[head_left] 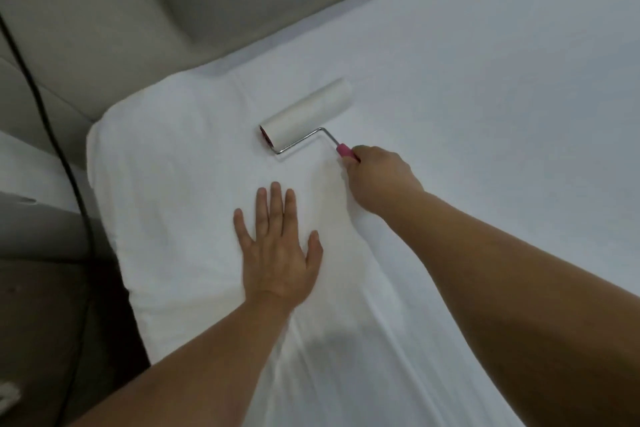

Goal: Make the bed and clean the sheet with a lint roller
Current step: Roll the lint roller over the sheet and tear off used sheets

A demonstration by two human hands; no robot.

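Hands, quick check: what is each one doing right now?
Left hand: open, fingers straight, pressing flat on the sheet.
Right hand: closed, gripping the pink handle of the lint roller.

No text, label or number can be read (anywhere); none legible.

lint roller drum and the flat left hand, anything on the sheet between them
Nothing: in the head view only bare white sheet lies between the lint roller drum and the left hand. The right hand grips its pink handle, off to the side.
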